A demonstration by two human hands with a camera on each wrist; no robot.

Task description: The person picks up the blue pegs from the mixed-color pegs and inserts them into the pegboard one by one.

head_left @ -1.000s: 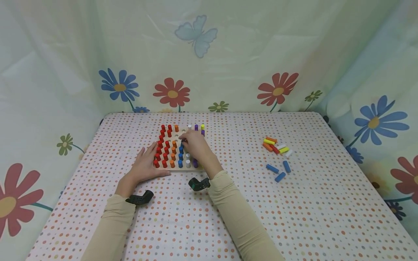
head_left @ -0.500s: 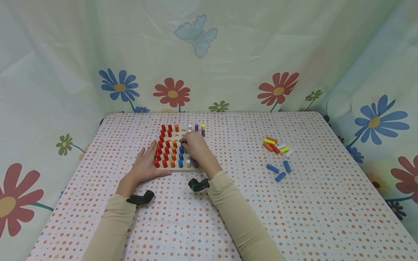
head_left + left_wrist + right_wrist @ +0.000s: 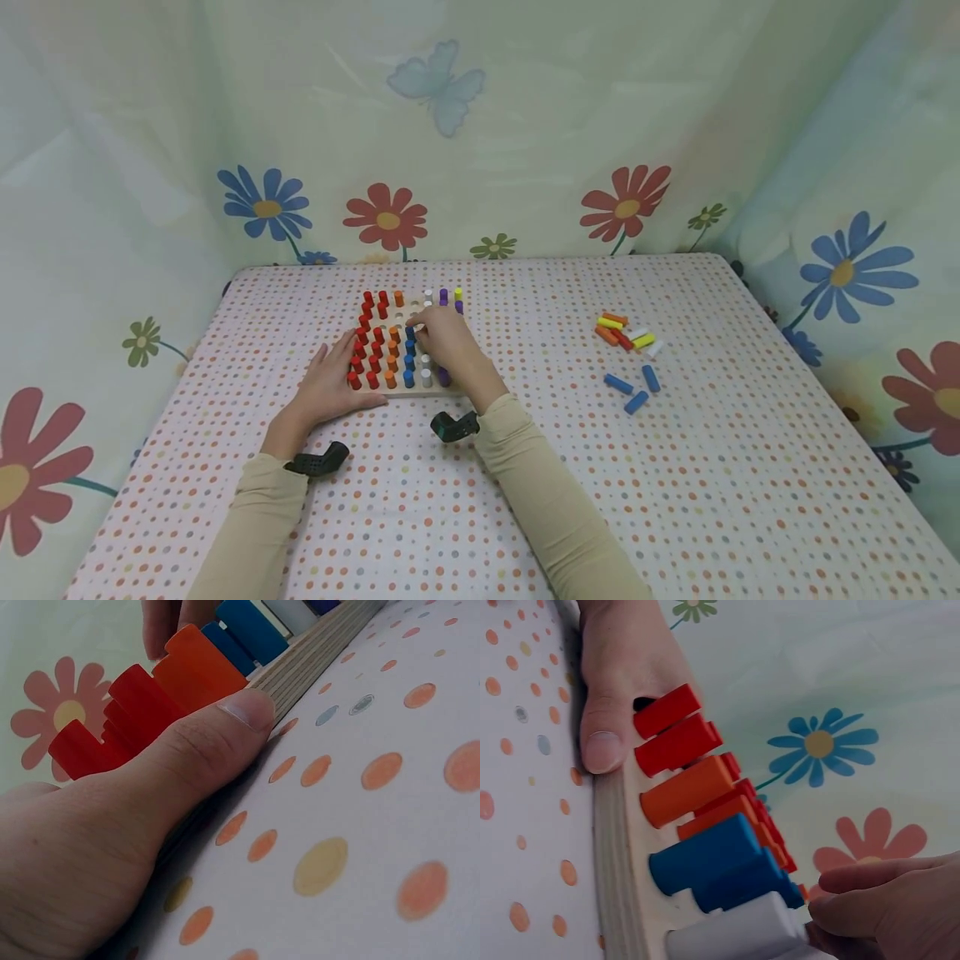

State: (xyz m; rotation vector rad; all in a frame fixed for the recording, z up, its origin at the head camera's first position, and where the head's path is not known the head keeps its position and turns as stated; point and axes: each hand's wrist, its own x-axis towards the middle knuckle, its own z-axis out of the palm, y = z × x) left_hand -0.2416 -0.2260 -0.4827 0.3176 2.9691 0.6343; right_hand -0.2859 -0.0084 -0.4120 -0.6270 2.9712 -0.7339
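Note:
A wooden pegboard point(image 3: 401, 395) lies on the table, with rows of red pegs point(image 3: 354, 380), orange pegs point(image 3: 391, 379), blue pegs point(image 3: 408, 379), white pegs and purple pegs standing in it. My left hand point(image 3: 327, 387) braces the near left corner, fingers spread along the left side. Its thumb point(image 3: 202, 742) lies straight along the front edge in the left wrist view. Over the middle of the board, my right hand point(image 3: 453, 342) pinches the farthest visible blue peg point(image 3: 410, 333) in the blue column. In the right wrist view, its fingertips meet at that column's far end, largely hiding the peg.
On the table to the right lie three loose blue pegs point(image 3: 618, 384). Beyond them is a small pile of orange, yellow point(image 3: 643, 341), red and white pegs. A flowered curtain point(image 3: 525, 125) encloses the back and sides of the dotted tablecloth point(image 3: 450, 517).
The head view has shifted slightly. My right fingers stay at the blue column, where more of the far blue peg now shows. The left hand keeps its place on the board's corner.

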